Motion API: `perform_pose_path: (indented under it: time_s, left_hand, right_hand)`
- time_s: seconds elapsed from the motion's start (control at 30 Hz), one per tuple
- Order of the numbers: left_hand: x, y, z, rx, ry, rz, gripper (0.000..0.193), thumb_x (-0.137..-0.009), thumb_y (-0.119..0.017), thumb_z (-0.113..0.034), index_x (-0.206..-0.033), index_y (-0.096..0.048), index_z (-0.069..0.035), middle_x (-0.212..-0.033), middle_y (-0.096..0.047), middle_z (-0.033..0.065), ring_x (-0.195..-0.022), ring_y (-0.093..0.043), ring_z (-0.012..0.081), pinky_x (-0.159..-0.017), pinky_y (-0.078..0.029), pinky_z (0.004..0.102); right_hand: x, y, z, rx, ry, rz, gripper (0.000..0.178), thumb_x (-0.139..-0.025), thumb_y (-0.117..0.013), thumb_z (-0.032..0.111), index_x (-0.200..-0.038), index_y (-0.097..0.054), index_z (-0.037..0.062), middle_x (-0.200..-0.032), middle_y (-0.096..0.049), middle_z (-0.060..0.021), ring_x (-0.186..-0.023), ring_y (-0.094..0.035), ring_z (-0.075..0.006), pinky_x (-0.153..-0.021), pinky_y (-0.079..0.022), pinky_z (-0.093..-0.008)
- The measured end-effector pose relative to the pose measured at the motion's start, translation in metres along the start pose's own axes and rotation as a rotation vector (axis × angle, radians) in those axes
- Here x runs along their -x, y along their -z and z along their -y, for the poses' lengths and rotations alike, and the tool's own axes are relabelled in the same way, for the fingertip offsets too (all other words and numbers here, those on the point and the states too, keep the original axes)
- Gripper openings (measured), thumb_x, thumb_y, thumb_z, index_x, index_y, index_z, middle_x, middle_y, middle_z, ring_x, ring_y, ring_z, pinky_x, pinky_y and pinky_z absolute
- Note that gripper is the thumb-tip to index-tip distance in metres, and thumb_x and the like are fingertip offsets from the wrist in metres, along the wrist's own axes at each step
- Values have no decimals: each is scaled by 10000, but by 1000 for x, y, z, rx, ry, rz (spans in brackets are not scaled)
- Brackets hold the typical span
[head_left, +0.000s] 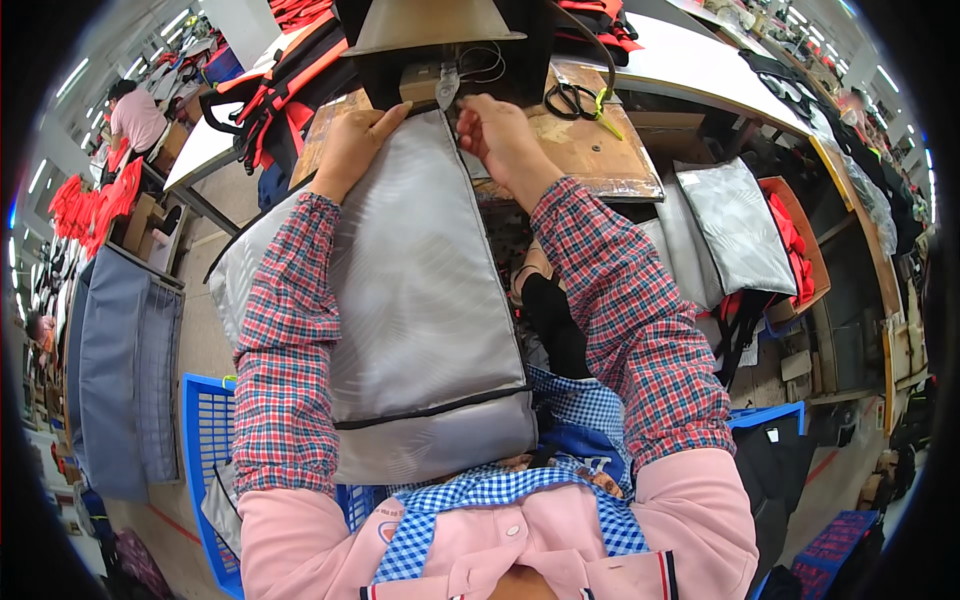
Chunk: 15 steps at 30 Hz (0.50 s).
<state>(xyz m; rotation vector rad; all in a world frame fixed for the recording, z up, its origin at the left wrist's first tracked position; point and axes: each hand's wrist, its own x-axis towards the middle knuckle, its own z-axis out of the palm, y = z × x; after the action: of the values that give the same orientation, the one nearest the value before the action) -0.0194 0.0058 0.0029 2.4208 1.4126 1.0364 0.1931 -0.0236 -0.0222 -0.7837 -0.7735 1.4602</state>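
I list, left to right: blue crate (190, 440); left hand (352, 148), thumb and fingers gripping the top edge of the grey panel (420, 270), whose top end is at the machine (432, 28); right hand (503, 140), fingers curled narrow beside it, contents I cannot tell; scissors (574, 100) on a board (590, 160); orange box (814, 238)

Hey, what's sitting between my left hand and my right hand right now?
In the head view, the upper part of the silver-grey fabric piece lies between your left hand and your right hand.
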Motion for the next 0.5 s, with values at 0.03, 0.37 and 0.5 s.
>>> perform_pose_path:
  time_s: [0.03, 0.37, 0.5]
  left_hand:
    - [-2, 1, 2, 1, -3, 0, 569, -938, -585, -521, -881, -730, 26, -661, -660, 170, -595, -634, 242, -653, -498, 352]
    - [7, 8, 6, 55, 12, 58, 567, -964, -564, -489, -847, -694, 51, -641, -643, 162, -574, -605, 206, -630, -479, 353]
    - [43, 19, -2, 218, -53, -16, 551, -989, -535, -454, -837, -661, 60, -666, -610, 205, -591, -596, 223, -640, -469, 361]
  right_hand:
    - [-2, 3, 7, -66, 58, -5, 124, -921, -599, 156, -845, -618, 59, -750, -546, 6, -660, -543, -113, -547, -467, -252]
    - [95, 62, 38, 1389, 311, 143, 168, -897, -673, 197, -954, -660, 39, -871, -657, -91, -791, -634, -185, -705, -521, -325]
    - [175, 18, 2, 1740, 1084, 620, 689, -727, -701, 194, -1379, -487, 130, -1473, -433, -91, -1364, -386, -344, -1122, -284, -525]
